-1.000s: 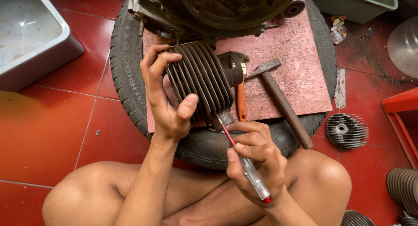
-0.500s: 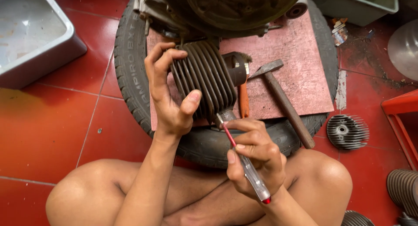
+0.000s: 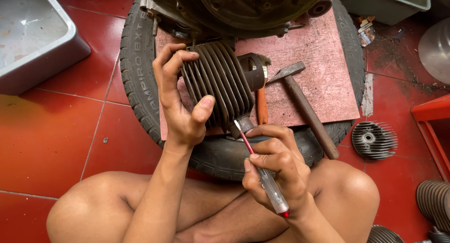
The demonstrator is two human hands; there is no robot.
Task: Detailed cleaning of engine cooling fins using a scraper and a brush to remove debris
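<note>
My left hand (image 3: 180, 100) grips a dark finned engine cylinder (image 3: 220, 83), fingers over its top fins and thumb on the lower fins. The cylinder is held tilted above a worn red board (image 3: 323, 69) that lies on a black tyre (image 3: 136, 79). My right hand (image 3: 276, 170) holds a screwdriver (image 3: 262, 172) with a clear handle and a red shaft. Its tip touches the lower end of the cylinder. Behind the cylinder sits a large engine case (image 3: 234, 8).
A hammer (image 3: 304, 107) and an orange-handled brush (image 3: 261, 104) lie on the board. A finned cylinder head (image 3: 374, 140) rests on the red tiled floor at right, with more finned parts (image 3: 433, 203) lower right. A grey metal tray (image 3: 33, 37) stands at top left, an orange frame (image 3: 431, 114) at right.
The view has shifted slightly. My left hand still holds the cylinder and my right hand keeps the screwdriver tip at its lower end, with only small movement.
</note>
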